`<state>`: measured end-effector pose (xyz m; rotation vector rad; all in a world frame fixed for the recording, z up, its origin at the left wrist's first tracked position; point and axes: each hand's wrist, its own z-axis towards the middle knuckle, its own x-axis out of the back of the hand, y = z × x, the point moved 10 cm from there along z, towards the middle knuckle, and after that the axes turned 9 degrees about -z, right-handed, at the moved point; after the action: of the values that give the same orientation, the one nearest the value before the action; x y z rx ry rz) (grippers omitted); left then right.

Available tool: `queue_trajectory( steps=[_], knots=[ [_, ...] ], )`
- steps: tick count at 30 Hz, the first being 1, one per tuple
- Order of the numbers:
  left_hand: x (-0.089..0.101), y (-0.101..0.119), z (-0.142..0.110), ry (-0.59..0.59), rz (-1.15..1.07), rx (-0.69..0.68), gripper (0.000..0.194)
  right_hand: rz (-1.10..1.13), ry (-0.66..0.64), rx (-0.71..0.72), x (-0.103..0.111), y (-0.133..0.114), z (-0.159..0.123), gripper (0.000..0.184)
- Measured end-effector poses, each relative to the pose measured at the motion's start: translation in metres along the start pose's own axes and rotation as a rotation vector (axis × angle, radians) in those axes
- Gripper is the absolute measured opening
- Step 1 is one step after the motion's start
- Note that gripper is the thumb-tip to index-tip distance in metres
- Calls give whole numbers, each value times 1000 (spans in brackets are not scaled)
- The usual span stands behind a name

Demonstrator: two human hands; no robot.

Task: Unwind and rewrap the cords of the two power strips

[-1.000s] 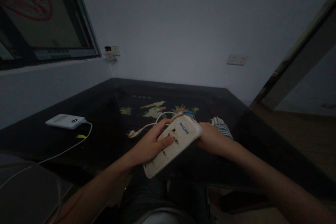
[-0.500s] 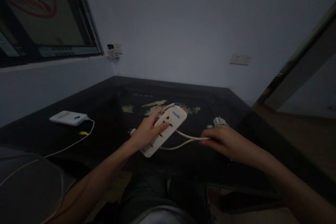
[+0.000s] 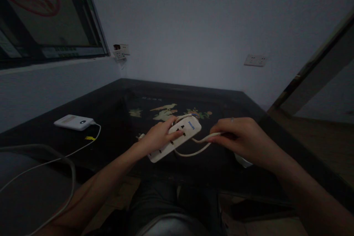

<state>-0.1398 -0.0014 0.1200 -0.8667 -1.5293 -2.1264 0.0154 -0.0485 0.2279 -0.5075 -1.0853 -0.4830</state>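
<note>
**Philips power strip [image 3: 188, 129] in the left hand [image 3: 158, 132], white cord [image 3: 190, 154] pinched in the right hand [image 3: 240, 132]**

Nearest are the person's dark-clad legs [image 3: 155, 195], below the edge of the worktop [image 3: 221, 108]. Above the worktop, the left grip is closed around the strip, its thumb on the socketed face; the strip slants, lettered end up and to the right. The right grip is closed too, thumb and forefinger meeting on the cord near that end. The handling looks partway along: strip and cord are both secured, but the slack between them is not taken up, and a loop sags below the strip. A pale plug [image 3: 141, 136] shows just past the left hand, prongs bare, in no outlet. Something pale [image 3: 243, 160] under the right hand is too hidden to name. Off left lies a white power bank [image 3: 74, 121], its thin cable [image 3: 82, 149] attached. Farther back come the inlaid bird [image 3: 166, 107] and a wall outlet [image 3: 254, 60].
</note>
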Motion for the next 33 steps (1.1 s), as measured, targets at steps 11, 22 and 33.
queue_trajectory(
  steps=[11, 22, 33],
  knots=[
    [-34, 51, -25, -227, 427, -210, 47, 363, -383, 40, -56, 6, 53, 25],
    [-17, 75, -37, -94, 296, -254, 54, 895, -425, -32, -101, 23, 56, 31],
    [18, 48, -24, 113, -219, -103, 41, 870, -164, -230, -115, 53, 38, 28]
  ],
)
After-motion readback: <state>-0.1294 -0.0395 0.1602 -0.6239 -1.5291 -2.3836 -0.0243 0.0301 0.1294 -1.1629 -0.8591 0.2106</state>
